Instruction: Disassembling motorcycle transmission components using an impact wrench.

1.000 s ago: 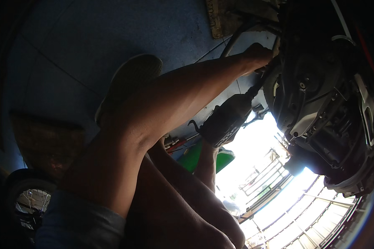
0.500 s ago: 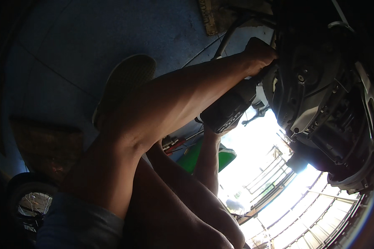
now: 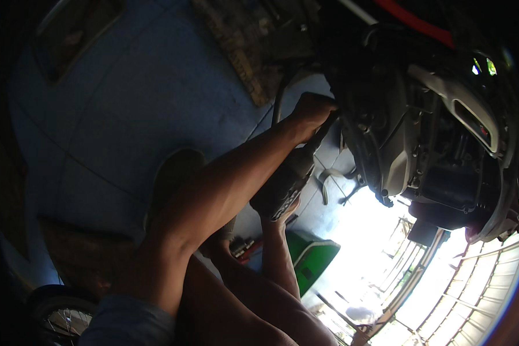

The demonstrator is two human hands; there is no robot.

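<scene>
My left hand (image 3: 314,112) is closed at the underside of a motorcycle engine (image 3: 409,144), its forearm crossing the middle of the view; what its fingers grip is hidden. My right hand (image 3: 282,213), below and partly hidden, is closed on the handle end of a black power tool (image 3: 279,181), whose dark shaft points up to beside my left hand and the engine. My knees, lower legs and a shoe (image 3: 170,167) lie beneath my forearm.
Blue floor tiles (image 3: 98,115) lie underneath. A worn board (image 3: 230,40) is at the top, a wooden piece (image 3: 81,248) and spoked wheel (image 3: 63,317) at lower left, a green object (image 3: 314,259) with tools beside my right arm, and a bright barred opening at lower right.
My view has shifted, showing more of the motorcycle's red upper part. My left hand and the tool now appear lower and further left in the picture, still against the engine.
</scene>
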